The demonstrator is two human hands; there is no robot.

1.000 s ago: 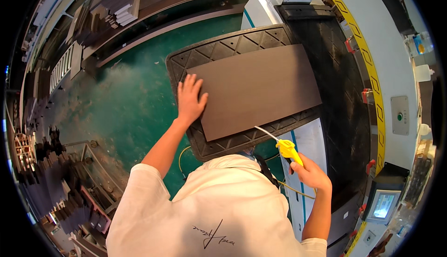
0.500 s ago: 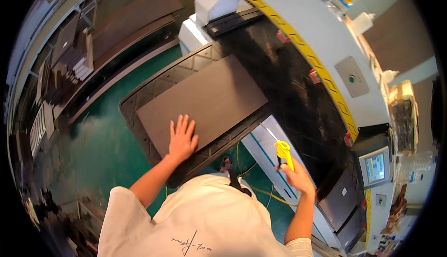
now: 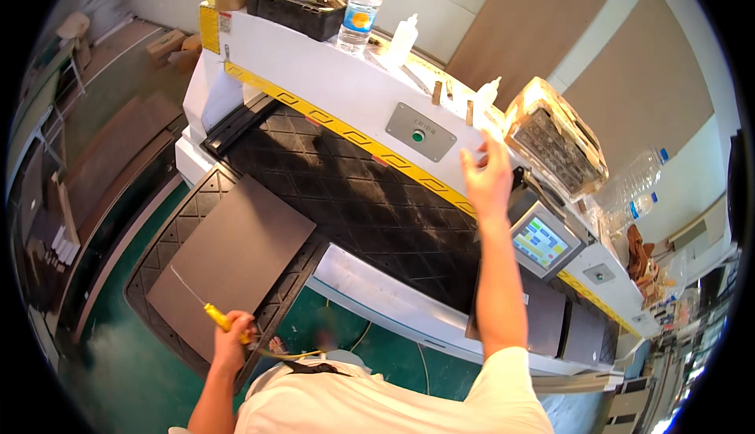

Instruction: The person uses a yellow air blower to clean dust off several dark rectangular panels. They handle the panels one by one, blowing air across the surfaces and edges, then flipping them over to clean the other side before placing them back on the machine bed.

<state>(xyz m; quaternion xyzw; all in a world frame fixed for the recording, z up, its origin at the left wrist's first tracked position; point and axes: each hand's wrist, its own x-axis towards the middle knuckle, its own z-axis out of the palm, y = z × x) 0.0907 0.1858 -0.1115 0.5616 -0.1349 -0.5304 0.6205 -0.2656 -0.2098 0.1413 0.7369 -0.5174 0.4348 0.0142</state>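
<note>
Head view, left hand: your left hand [image 3: 233,341] is closed in a full grip round the yellow-handled tool [image 3: 218,317]. It is low in the picture, just over the near edge of the dark board [image 3: 236,257].
Head view, tool: its thin metal tip runs up and to your left from the handle, across the board's near corner. A yellowish cable [image 3: 291,353] trails from the handle back toward your body.
Head view, board: it lies flat on the black ribbed tray [image 3: 177,221], with its long axis running from lower left to upper right, toward the machine. The tool's tip lies roughly crosswise to that axis.
Head view, right hand: your right hand [image 3: 489,178] is raised with the fingers spread and nothing in its grip. It is up against the white machine housing [image 3: 330,72]; you cannot tell whether it touches.
Head view, around the right hand: the grey plate with the green button [image 3: 419,133] is just to its left, the small touchscreen [image 3: 541,243] is below and to its right, and a plastic-wrapped keypad [image 3: 554,147] is just to its right.
Head view, nearer hand: your left hand is right at the board, while the right is well apart from it, across the black diamond-patterned bed [image 3: 370,206].
Head view, further off: a clear bottle [image 3: 360,11] and a black crate [image 3: 295,5] stand on top of the housing.
</note>
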